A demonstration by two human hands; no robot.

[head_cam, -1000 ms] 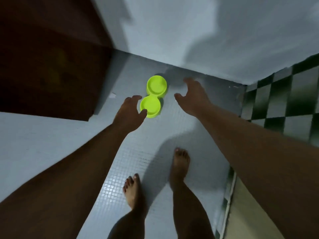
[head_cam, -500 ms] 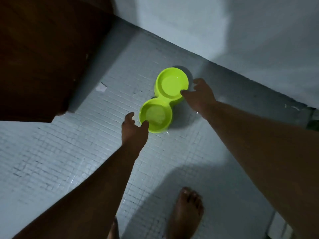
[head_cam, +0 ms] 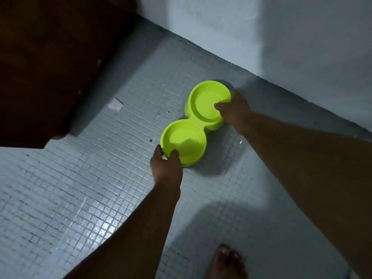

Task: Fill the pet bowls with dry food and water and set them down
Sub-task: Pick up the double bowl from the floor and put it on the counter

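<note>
A lime-green double pet bowl (head_cam: pixel 196 125) lies on the small-tiled grey floor near the wall. Its two round wells are joined in a figure-eight, and both look empty of dry food. My left hand (head_cam: pixel 166 168) grips the rim of the near well, thumb inside and fingers under the edge. My right hand (head_cam: pixel 234 111) holds the far well's right rim, with the thumb hooked over into the well.
A dark wooden door or cabinet (head_cam: pixel 54 63) fills the upper left. A pale wall (head_cam: pixel 261 31) runs along the back. A scrap of paper (head_cam: pixel 115 104) lies on the grey mosaic floor (head_cam: pixel 80 194). My bare foot (head_cam: pixel 225 262) stands at the bottom.
I have bent closer to the floor. Both hands went from open and reaching beside the bowl to gripping its two rims.
</note>
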